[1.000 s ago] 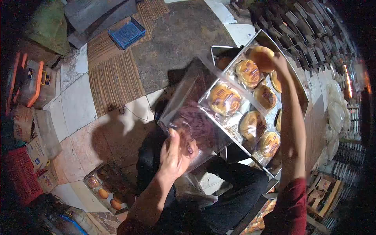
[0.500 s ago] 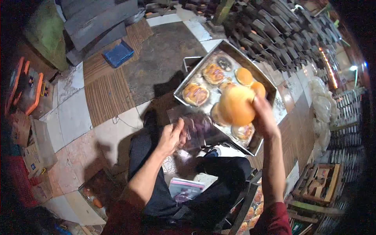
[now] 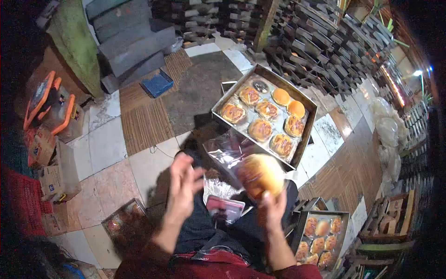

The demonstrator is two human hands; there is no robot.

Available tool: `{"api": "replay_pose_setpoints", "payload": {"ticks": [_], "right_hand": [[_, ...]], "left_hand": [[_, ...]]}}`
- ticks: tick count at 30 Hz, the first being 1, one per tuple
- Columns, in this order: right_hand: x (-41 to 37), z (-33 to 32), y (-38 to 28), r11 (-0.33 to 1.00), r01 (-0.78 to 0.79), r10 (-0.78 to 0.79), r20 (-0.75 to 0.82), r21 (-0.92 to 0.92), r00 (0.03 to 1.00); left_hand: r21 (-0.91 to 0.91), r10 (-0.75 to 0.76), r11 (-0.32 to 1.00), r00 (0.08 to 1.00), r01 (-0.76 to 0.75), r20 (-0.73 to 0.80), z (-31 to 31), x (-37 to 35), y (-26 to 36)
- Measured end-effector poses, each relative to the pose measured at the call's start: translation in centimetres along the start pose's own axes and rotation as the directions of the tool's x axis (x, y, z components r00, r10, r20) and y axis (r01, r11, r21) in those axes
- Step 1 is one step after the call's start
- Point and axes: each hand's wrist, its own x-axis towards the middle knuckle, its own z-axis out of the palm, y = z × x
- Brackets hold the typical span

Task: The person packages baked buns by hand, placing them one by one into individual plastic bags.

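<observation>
Currently holding a large, round, golden-brown bun point(image 3: 261, 176) in the right hand point(image 3: 274, 209), up above the lap and close to the near edge of the tray. Smooth and domed on top, pale and glaring where lit, darker toward the left with purplish marks like print over the surface. Slightly blurred. Overlapped on that side by a clear, crinkled plastic bag point(image 3: 226, 151); cannot tell how far into it.

Clamped on the bun from below with the right hand, with thumb on the near face and forearm slanting up from the bottom edge. Raised well apart on the other side, with fingers loosely spread and smeared by motion: the left hand point(image 3: 182, 183). Gripping nothing visible there, just near the bag.

Beneath, on the dark trousers point(image 3: 186, 232), a flat packet of clear plastic with pinkish print point(image 3: 225, 208). Beyond the bun, a square, grey metal tray point(image 3: 287, 85) with eight buns, mostly glossy and marked, two plain orange, plus one dark round patch. At lower right, another metal tray point(image 3: 346, 232) of similar buns. Farther off, a small blue plastic basket point(image 3: 157, 83) on the wood-patterned floor tiles point(image 3: 147, 125).
</observation>
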Motion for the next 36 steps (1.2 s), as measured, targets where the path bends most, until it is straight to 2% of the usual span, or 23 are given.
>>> {"api": "replay_pose_setpoints", "payload": {"ticks": [3,5,6,7,8,9,10,11,12,13,14,15,17,19,22,25,27,28,29,31,33,35,36], "right_hand": [[-4.8,3.2,-0.4,0.868,0.369,-0.101,0.610,-0.331,0.786],[-6.7,4.5,1.8,0.915,0.394,-0.236,0.674,-0.088,0.700],[-6.6,3.0,3.1,0.915,0.395,-0.235,0.680,-0.087,0.695],[-5.9,0.9,3.9,0.994,0.057,-0.085,0.326,0.092,0.942],[-5.7,-0.2,4.2,0.905,-0.194,0.218,-0.020,0.379,0.976],[-5.9,7.1,-5.7,0.959,0.049,-0.017,-0.117,0.279,0.993],[-5.8,5.4,-4.6,0.977,0.153,-0.146,-0.059,0.146,0.988],[-5.7,3.7,-3.5,0.965,0.261,-0.261,0.012,0.016,0.965],[-5.6,5.0,-4.4,0.850,0.346,-0.383,0.015,0.397,0.923],[-5.5,5.3,-5.4,0.934,-0.150,0.160,-0.003,0.324,0.987],[-4.8,4.6,-4.0,0.964,0.216,-0.155,0.327,-0.158,0.932],[-4.0,4.1,-2.5,0.631,0.653,-0.225,0.707,-0.419,0.670],[-4.2,5.7,-2.7,0.357,0.709,0.076,0.775,-0.608,0.627],[-4.1,5.6,-3.6,0.248,0.754,0.096,0.790,-0.608,0.605],[-3.3,4.9,-1.8,0.073,0.865,-0.244,0.832,-0.496,0.498],[-1.3,6.3,0.0,0.256,0.802,-0.183,0.787,-0.540,0.589],[-4.2,7.5,-2.4,0.202,0.932,-0.216,0.914,-0.301,0.343],[-5.2,7.9,-3.9,0.212,0.929,-0.309,0.881,-0.304,0.359],[-6.1,8.1,-4.7,0.220,0.924,-0.401,0.834,-0.314,0.379],[-6.3,5.9,-4.5,0.382,0.701,-0.377,0.590,-0.603,0.714],[-3.3,6.5,-5.9,0.360,0.694,-0.299,0.627,-0.623,0.719],[-3.3,5.4,-3.6,0.940,-0.114,0.253,0.434,-0.321,0.865],[-3.5,5.0,-2.8,0.970,-0.146,0.222,0.460,-0.195,0.860]], "left_hand": [[-0.348,0.042,0.937,0.974,0.039,0.224,1.8,-1.9,-0.6],[-0.528,0.154,0.845,0.906,0.087,0.395,2.6,-2.4,0.6],[-0.256,0.071,0.965,0.873,0.063,0.483,2.4,-3.7,-1.2],[0.037,-0.035,0.999,0.841,0.017,0.540,1.8,-5.5,-3.9],[0.073,0.209,0.919,0.636,-0.388,0.743,1.0,-7.3,-6.5],[-0.003,0.326,0.689,0.307,-0.724,0.894,1.0,-8.2,-7.0],[-0.008,0.331,0.687,0.303,-0.727,0.894,0.7,-8.4,-7.2],[-0.100,0.162,0.986,0.615,-0.134,0.772,0.7,-8.4,-5.4],[-0.294,-0.185,0.824,0.722,0.484,0.667,0.8,-8.2,-3.3],[-0.449,-0.158,0.785,0.839,0.427,0.520,1.9,-7.0,-1.1],[-0.463,0.007,0.859,0.897,0.221,0.441,1.4,-5.5,-1.7],[-0.528,0.034,0.823,0.910,0.209,0.412,1.5,-4.6,-1.3],[-0.455,-0.260,0.845,0.960,0.279,0.106,1.9,-2.7,-2.4],[-0.599,-0.420,0.578,0.831,0.554,0.364,-0.3,-1.2,-2.8],[-0.593,-0.575,0.465,0.734,0.658,0.363,-0.3,-1.6,-2.8],[-0.535,-0.530,0.611,0.804,0.583,0.271,0.3,0.3,-5.2],[-0.692,-0.482,0.372,0.766,0.618,0.425,0.4,1.0,-4.0],[-0.726,-0.386,0.434,0.838,0.534,0.386,0.4,0.7,-2.3],[-0.748,-0.287,0.488,0.892,0.449,0.348,0.6,0.6,-0.7],[-0.806,-0.141,0.556,0.979,0.203,0.149,1.4,0.6,1.8],[-0.806,0.045,0.589,0.993,0.065,0.113,1.8,0.4,3.1],[-0.787,0.069,0.616,0.994,0.027,0.088,2.3,0.0,3.8],[-0.767,0.104,0.642,0.992,-0.015,0.067,2.5,0.0,4.0]]}}
